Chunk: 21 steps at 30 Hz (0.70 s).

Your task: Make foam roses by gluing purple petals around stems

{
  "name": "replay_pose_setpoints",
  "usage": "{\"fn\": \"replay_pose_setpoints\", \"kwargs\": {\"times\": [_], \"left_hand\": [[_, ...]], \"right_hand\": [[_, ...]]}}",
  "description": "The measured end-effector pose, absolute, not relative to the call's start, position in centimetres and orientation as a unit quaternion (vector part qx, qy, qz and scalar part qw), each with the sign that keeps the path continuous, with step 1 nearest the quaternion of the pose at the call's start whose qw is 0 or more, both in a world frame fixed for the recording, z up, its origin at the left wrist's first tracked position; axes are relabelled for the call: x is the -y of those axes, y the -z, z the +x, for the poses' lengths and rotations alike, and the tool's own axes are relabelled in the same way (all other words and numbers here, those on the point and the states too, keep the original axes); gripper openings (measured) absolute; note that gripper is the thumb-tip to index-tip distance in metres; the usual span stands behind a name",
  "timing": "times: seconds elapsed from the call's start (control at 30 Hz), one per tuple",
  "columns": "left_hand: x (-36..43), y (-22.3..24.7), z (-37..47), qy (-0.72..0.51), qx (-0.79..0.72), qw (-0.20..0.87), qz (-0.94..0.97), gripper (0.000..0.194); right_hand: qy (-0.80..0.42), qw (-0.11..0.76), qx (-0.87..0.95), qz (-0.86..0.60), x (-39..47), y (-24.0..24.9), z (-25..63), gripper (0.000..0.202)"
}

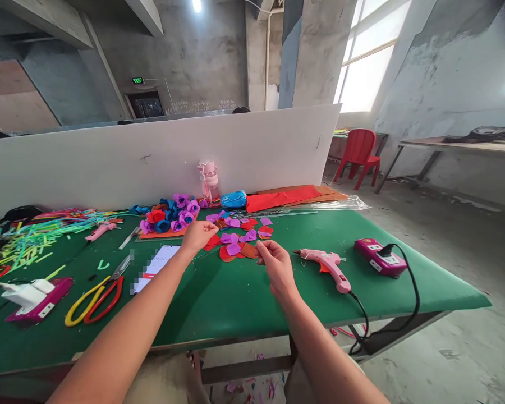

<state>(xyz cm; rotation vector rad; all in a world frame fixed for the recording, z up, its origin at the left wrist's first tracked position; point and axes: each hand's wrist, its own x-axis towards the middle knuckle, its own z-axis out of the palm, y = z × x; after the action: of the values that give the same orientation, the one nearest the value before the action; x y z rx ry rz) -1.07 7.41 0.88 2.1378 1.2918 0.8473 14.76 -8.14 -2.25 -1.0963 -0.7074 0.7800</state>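
My left hand (198,235) reaches over the table beside the paper flowers (177,213), thumb and fingertips pinched together. Whatever it may hold is too small to make out. My right hand (276,265) is pinched too, its fingertips at the edge of a brown paper petal (248,251); I cannot tell whether they grip it. Between and beyond the hands lie loose purple petals (233,248) and red petals (226,254). A pink glue gun (329,264) rests on its side to the right of my right hand, nozzle pointing left.
Scissors (105,293), a phone (157,266) and a power strip (40,303) lie left; another power block (379,257) is right, its cable hanging over the edge. Behind are a pink bottle (209,182), red paper (281,198) and a white board (160,163).
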Motion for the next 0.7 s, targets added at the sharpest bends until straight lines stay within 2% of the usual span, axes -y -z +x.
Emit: {"fn": "replay_pose_setpoints", "kwargs": {"times": [0.13,0.23,0.4,0.7], "left_hand": [[-7.9,0.2,1.0,-0.159,-0.503,0.135,0.839,0.019],[-7.7,1.1,2.0,-0.1,-0.503,0.072,0.855,0.021],[-7.9,1.7,2.2,-0.118,-0.534,0.016,0.837,0.018],[-8.4,0.1,1.6,-0.124,-0.526,0.036,0.841,0.019]], "right_hand": [[-0.366,0.744,0.285,-0.482,8.0,2.3,14.8,0.033],[-0.36,0.757,0.273,-0.472,8.1,2.0,15.0,0.032],[-0.362,0.766,0.267,-0.459,8.6,1.5,15.6,0.03],[-0.302,0.798,0.243,-0.462,9.2,0.7,17.1,0.028]]}}
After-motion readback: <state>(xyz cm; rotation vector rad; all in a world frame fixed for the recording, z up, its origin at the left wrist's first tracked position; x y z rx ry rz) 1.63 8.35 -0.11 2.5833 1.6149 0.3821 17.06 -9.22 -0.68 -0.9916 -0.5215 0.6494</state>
